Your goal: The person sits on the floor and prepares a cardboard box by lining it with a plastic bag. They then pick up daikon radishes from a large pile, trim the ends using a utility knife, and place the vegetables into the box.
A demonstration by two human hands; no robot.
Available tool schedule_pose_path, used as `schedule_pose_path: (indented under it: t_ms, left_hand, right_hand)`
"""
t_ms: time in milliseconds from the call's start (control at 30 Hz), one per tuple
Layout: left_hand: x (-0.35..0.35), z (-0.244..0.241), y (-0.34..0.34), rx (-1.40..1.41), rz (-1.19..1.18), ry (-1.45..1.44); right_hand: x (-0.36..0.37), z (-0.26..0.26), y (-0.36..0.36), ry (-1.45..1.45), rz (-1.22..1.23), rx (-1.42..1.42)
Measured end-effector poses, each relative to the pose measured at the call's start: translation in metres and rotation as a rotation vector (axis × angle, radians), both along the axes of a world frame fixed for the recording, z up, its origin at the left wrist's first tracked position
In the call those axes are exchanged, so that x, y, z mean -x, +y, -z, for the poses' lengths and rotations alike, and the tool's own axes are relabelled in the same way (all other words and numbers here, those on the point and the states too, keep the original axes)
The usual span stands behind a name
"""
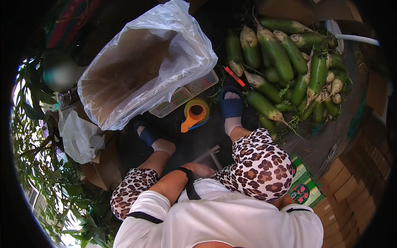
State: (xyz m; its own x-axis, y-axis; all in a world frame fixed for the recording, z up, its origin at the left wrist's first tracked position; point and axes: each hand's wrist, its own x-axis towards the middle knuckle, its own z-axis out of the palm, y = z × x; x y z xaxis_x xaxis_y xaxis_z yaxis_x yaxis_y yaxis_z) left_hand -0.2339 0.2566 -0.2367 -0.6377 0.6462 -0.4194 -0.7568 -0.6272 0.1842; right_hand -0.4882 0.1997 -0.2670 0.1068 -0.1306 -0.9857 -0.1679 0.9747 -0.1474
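Observation:
My left hand rests blurred between my knees, close to a thin metal frame; whether it grips anything I cannot make out. My right hand is out of view, its arm disappearing beside my right thigh. Ahead on the left, a cardboard box lined with a clear plastic bag stands on a digital scale. A roll of tape in an orange dispenser lies on the floor between my feet and the scale. Right of the scale are a red utility knife and a heap of green radishes with soil on their tips.
A crumpled white plastic bag sits on cardboard at the left, beside leafy plants. A green printed carton lies by my right thigh. Stacked brown boxes fill the lower right. A white handle sticks out past the radishes.

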Motion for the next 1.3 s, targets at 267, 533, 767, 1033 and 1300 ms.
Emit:
schedule_pose_path:
  t_ms: [267, 533, 767, 1033, 1300]
  left_hand:
    - [0.011, -0.043, -0.047, -0.048, -0.078, -0.029]
    - [0.033, -0.097, -0.158, 0.135, -0.116, -0.199]
    - [0.013, -0.057, -0.156, 0.331, -0.004, -0.397]
    - [-0.006, -0.091, -0.191, 0.936, -0.042, -0.162]
    - [-0.023, -0.116, -0.21, 1.329, -0.051, -0.212]
  right_hand:
    - [0.005, -0.007, -0.027, 0.096, -0.046, 0.045]
    - [0.082, -0.085, 0.114, 0.07, -0.087, -0.302]
    - [0.066, 0.018, 0.195, -0.38, 0.071, -0.574]
    - [0.079, 0.013, 0.131, -0.138, -0.297, 0.025]
    - [0.169, -0.077, 0.031, 0.206, 0.193, 0.278]
